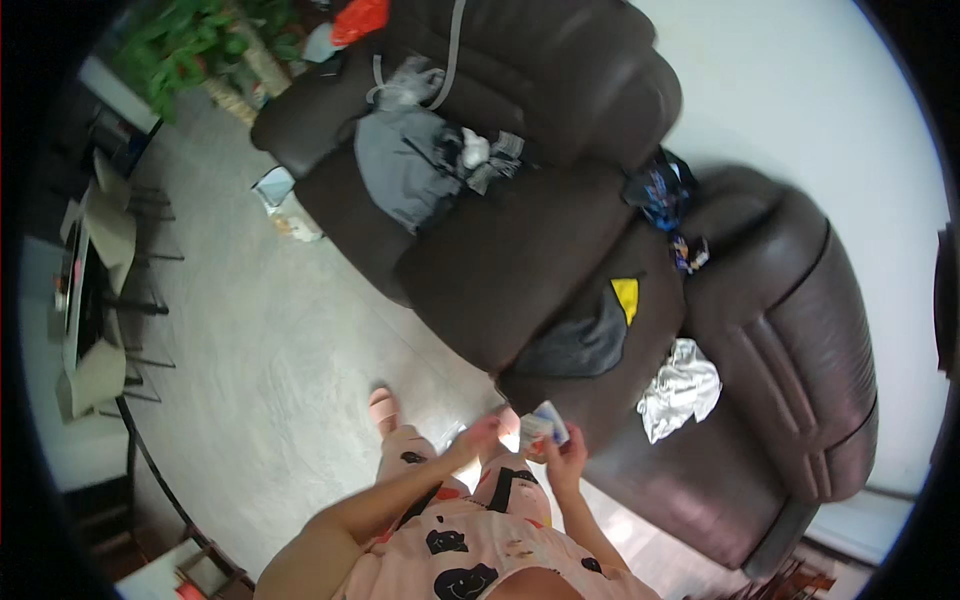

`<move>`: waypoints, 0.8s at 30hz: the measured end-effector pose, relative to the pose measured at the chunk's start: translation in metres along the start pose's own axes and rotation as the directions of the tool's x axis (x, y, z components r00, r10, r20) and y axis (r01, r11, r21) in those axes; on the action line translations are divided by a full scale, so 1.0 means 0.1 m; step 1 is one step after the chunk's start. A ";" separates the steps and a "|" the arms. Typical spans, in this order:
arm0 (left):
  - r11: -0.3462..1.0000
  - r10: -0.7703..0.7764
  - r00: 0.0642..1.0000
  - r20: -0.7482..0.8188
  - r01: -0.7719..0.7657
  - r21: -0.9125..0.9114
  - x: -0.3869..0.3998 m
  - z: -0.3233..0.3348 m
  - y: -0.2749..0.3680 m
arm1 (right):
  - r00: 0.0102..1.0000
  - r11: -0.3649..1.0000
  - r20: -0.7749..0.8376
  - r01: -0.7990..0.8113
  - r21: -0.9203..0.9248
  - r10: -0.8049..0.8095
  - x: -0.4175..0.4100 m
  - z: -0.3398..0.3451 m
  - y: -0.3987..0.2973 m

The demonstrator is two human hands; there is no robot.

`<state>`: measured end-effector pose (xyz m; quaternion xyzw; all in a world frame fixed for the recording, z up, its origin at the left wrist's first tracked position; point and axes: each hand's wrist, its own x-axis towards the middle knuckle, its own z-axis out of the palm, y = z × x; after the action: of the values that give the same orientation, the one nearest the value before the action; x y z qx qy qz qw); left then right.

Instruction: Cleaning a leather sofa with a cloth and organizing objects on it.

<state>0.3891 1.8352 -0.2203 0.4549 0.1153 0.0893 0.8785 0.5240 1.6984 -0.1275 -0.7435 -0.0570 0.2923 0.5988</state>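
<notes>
My right hand point(568, 459) grips a small packet point(547, 426) with white, blue and reddish parts, just in front of my legs. The packet is too blurred to name more closely. My left hand point(480, 437) hovers to the left of it, blurred and apart from it, and its fingers cannot be made out. Just beyond the packet is the brown leather corner sofa point(480, 300). A dark grey cloth point(581, 345) with a yellow patch point(625, 298) lies on its seat, and a crumpled silvery-white cloth point(681, 390) lies to the right.
Grey clothing point(409, 161) and a clear plastic bag point(411, 84) lie on the sofa's far seat. A dark blue printed bag point(661, 191) sits in the corner. An open bag point(287, 206) stands on the floor. Pale chairs point(109, 232) flank a table at left; a leafy plant point(180, 52) stands behind.
</notes>
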 end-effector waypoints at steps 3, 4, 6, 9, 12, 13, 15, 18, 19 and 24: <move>0.977 -0.210 0.937 -0.279 0.191 -0.092 -0.41 0.51 0.92 | 0.905 0.790 0.223 0.426 -0.441 -0.363 -0.24 0.72 -0.37; 0.934 -0.328 0.875 -0.355 0.244 -0.260 -0.58 0.36 1.08 | 0.834 0.725 0.350 0.547 -0.418 -0.427 -0.36 1.02 -0.47; 0.913 -0.329 0.842 -0.428 0.169 -0.371 -0.95 -0.02 1.43 | 0.675 0.596 0.570 0.718 -0.359 -0.469 -0.62 1.60 -0.65; 0.940 -0.245 0.810 -0.533 0.063 -0.336 -1.64 -0.80 1.83 | 0.534 0.635 0.702 0.758 -0.150 -0.471 -1.11 2.58 -0.76; 0.921 -0.204 0.819 -0.535 -0.024 -0.388 -2.48 -1.45 2.33 | 0.335 0.618 0.821 0.786 0.026 -0.461 -1.51 3.45 -0.89; 0.885 -0.252 0.822 -0.510 -0.017 -0.465 -2.72 -1.64 2.50 | 0.261 0.583 0.834 0.808 0.086 -0.486 -1.62 3.73 -0.92; 0.869 -0.298 0.784 -0.545 -0.014 -0.495 -3.20 -1.80 2.85 | 0.174 0.578 0.872 0.803 0.143 -0.458 -1.79 4.17 -0.97; 0.928 -0.208 0.803 -0.559 -0.019 -0.373 -3.68 -2.14 3.01 | 0.002 0.539 0.896 0.799 0.265 -0.444 -1.89 4.86 -1.06; 0.926 -0.218 0.792 -0.570 -0.017 -0.377 -3.80 -2.19 3.06 | -0.088 0.497 0.899 0.808 0.316 -0.429 -1.92 5.03 -1.12; 0.842 -0.004 0.769 -0.639 -0.342 -0.417 -3.86 -2.58 3.21 | -0.152 0.597 0.911 0.711 0.371 -0.384 -1.93 5.74 -1.33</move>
<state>-0.0705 2.1183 -0.0549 0.1596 0.3246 0.3420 0.8673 0.1116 2.1432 0.0017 -0.3449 -0.7686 0.3875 0.3743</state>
